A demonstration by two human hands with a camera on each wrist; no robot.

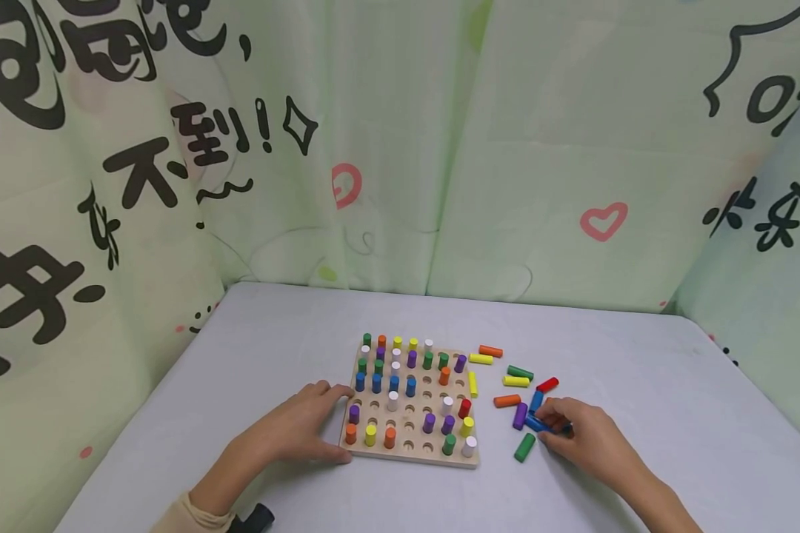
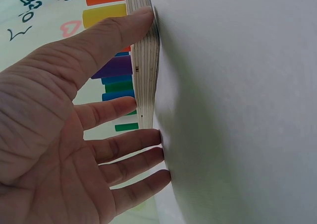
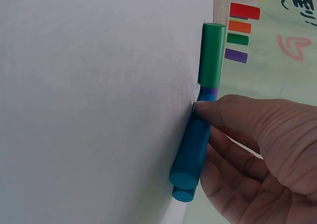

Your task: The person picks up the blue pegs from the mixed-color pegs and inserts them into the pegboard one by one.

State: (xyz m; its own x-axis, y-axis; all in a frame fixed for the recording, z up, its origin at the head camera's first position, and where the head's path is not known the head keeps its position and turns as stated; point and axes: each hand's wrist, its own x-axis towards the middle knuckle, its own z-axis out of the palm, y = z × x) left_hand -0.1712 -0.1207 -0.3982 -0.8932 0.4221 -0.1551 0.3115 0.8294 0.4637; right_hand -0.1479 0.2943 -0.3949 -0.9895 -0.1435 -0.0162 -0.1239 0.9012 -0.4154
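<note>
A wooden pegboard [image 1: 433, 457] stands on the table with coloured pegs upright in many of its holes. My left hand [image 1: 300, 427] rests at its near left corner, thumb against the front edge and index finger at the left side. In the left wrist view the fingers are fairly straight and touch the board's layered edge [image 2: 143, 65]. To the right of the board, my right hand [image 1: 587, 437] pinches a blue peg [image 3: 190, 149] between thumb and fingers, low at the table. Another blue peg lies just beneath it, and a green peg [image 3: 212, 55] lies close by.
Loose pegs lie right of the board, among them an orange peg [image 1: 507, 401], a purple peg [image 1: 520, 416], a red peg [image 1: 547, 385] and a yellow peg [image 1: 516, 382]. A printed curtain [image 1: 400, 148] surrounds the white table [image 1: 293, 318] at back and sides.
</note>
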